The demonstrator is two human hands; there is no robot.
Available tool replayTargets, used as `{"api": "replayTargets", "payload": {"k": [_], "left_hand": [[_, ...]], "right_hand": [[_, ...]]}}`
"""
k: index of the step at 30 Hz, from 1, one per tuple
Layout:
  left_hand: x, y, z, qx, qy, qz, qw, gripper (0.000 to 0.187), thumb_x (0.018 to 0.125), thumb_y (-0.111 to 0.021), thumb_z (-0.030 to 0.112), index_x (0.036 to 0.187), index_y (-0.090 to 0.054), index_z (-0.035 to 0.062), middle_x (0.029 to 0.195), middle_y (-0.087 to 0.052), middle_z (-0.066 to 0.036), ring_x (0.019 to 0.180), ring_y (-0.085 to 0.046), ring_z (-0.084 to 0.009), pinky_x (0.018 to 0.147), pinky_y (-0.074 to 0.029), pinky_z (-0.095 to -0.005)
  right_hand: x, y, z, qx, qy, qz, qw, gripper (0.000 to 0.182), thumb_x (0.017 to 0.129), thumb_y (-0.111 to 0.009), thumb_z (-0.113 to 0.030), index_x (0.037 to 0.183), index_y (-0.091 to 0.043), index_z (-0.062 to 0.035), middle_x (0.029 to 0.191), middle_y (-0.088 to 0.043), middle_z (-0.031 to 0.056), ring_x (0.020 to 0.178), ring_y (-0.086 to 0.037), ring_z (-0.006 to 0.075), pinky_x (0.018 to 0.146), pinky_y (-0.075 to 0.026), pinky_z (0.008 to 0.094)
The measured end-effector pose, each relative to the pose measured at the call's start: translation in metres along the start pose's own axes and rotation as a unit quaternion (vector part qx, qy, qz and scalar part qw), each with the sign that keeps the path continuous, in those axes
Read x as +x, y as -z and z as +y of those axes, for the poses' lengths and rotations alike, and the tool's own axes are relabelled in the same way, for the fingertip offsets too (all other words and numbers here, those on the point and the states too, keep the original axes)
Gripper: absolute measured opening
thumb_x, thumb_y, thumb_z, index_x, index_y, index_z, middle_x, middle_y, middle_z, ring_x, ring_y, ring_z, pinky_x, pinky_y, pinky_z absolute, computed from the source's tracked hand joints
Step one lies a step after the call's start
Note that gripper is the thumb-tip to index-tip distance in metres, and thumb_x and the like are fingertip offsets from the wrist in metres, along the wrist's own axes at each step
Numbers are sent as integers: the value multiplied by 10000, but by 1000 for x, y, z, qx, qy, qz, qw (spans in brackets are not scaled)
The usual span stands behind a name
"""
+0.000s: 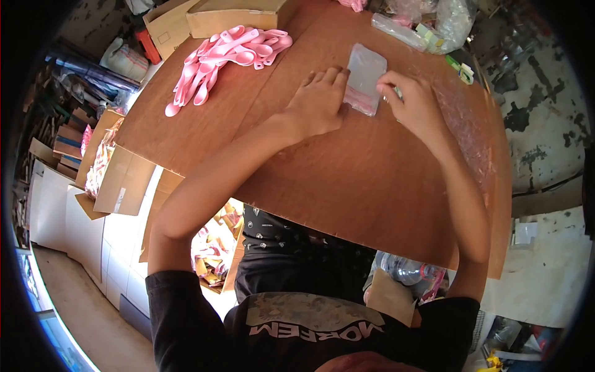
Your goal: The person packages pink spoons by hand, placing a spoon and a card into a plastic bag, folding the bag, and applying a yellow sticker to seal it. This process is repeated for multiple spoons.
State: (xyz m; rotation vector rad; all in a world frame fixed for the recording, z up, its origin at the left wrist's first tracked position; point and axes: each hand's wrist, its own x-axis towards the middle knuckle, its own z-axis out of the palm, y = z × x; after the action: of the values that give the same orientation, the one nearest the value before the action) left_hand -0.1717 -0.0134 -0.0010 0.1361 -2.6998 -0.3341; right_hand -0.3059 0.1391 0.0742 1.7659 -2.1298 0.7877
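A small stack of clear plastic bags [367, 67] with a pinkish band near its lower end lies flat on the brown wooden table [347, 180]. My left hand [319, 102] rests palm down at its left edge, fingers stretched out and holding nothing. At the right edge my right hand [409, 102] is bent, with thumb and fingertips pinched on a plastic bag. How much of the bag is between those fingers is hard to see. Farther left is a heap of pink plastic spoons [232, 53], apart from both hands.
A cardboard box [235, 18] stands behind the spoons. Clear plastic packaging [455, 28] and green-handled scissors [460, 69] lie at the far right. Open cartons of wrapped items, including one carton [124, 177], stand left of and below the table. Peeling walls border the right side.
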Motion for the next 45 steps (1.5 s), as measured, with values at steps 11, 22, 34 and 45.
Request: {"api": "replayTargets", "payload": {"k": [11,22,34,45], "left_hand": [[-66,61,47,-293,12,103,950,65,782,-656,26,846,-646,19,964,-683,-93,923,-658,-245,991,-430,-440],[-84,48,79,-576,176,170,780,153,893,-629,43,1007,-616,-58,848,-655,-93,770,-612,-124,700,-506,-264],[-69,51,82,-525,228,173,802,162,892,-643,79,953,-676,-68,808,-684,-70,699,-609,-85,649,-508,-227],[-74,47,87,-592,212,124,768,172,883,-658,94,961,-679,-57,812,-683,-59,711,-622,-89,637,-533,-223]], "right_hand": [[-39,43,-23,132,63,-52,988,102,823,-669,-98,893,-675,-24,783,-661,96,676,-626,250,632,-485,336],[-59,32,67,-71,-83,-146,983,300,728,-737,-72,1007,-650,-6,994,-659,157,905,-632,329,809,-484,363],[-37,89,-2,222,-66,122,965,156,852,-677,-64,963,-668,45,831,-684,67,706,-635,108,629,-493,220],[-42,63,-31,345,-73,104,930,145,854,-689,-75,928,-672,49,796,-652,30,685,-579,57,601,-462,184]]}}
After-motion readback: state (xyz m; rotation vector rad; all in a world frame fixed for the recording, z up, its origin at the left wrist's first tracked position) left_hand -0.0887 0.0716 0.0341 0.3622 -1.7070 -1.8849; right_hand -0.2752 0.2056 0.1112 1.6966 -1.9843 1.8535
